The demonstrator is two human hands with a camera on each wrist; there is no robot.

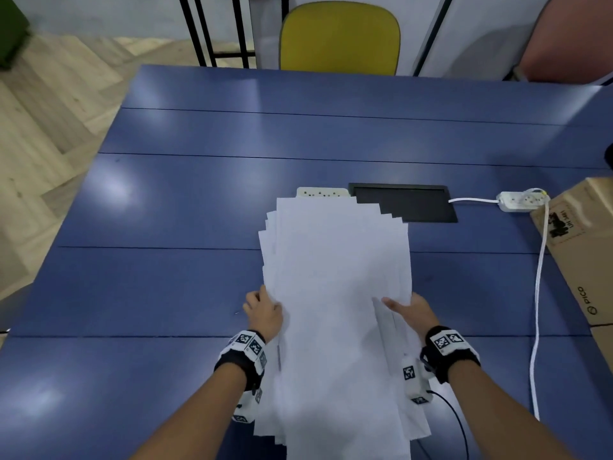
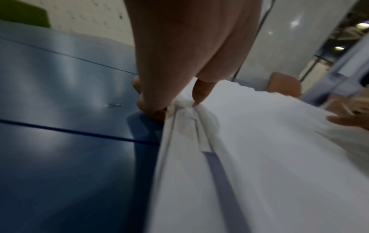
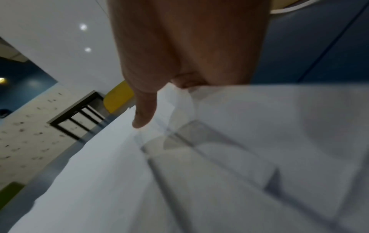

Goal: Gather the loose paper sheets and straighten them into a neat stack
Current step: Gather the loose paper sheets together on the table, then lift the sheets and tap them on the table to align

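Observation:
A bundle of white paper sheets (image 1: 338, 293) is held lengthwise above the blue table (image 1: 166, 210), its edges fanned and uneven at the far end and both sides. My left hand (image 1: 263, 313) grips the bundle's left edge, thumb on top and fingers under it; the left wrist view shows the sheets (image 2: 259, 157) crumpled at the pinch under my left hand (image 2: 173, 102). My right hand (image 1: 411, 310) grips the right edge, thumb laid across the top sheet. In the right wrist view the thumb (image 3: 143, 116) presses on the paper (image 3: 199, 173), and the fingers are hidden beneath.
A white power strip (image 1: 321, 192) and a black cable hatch (image 1: 414, 205) lie just beyond the paper. A second power strip (image 1: 520, 200) with a white cord and a cardboard box (image 1: 583, 260) sit at the right. A yellow chair (image 1: 338, 38) stands at the far edge.

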